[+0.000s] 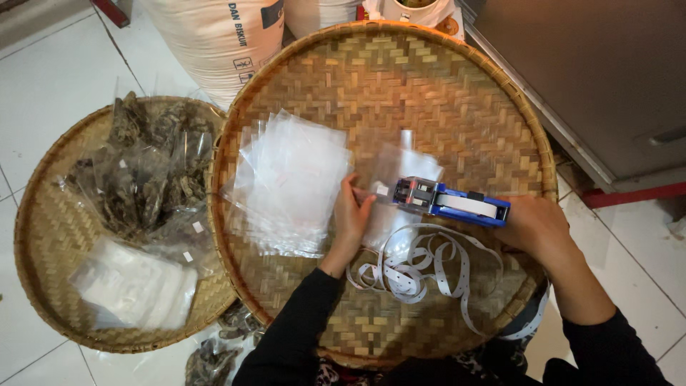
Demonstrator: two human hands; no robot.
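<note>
My right hand point(537, 227) grips a blue and white label gun point(450, 201), its nose pressed onto a clear plastic bag point(400, 171) on the large round woven tray point(443, 93). My left hand point(350, 218) rests flat on the tray, fingers holding that bag's left edge down. A stack of several clear plastic bags point(289, 182) lies fanned out just left of my left hand. A curled white backing strip point(421, 268) trails from the gun across the tray toward me.
A smaller woven tray point(43, 236) at the left holds clear bags of dark dried material point(146, 168) and a pile of empty bags point(132, 286). A white sack point(214, 36) stands behind. A grey metal cabinet point(600, 71) is at the right. The floor is white tile.
</note>
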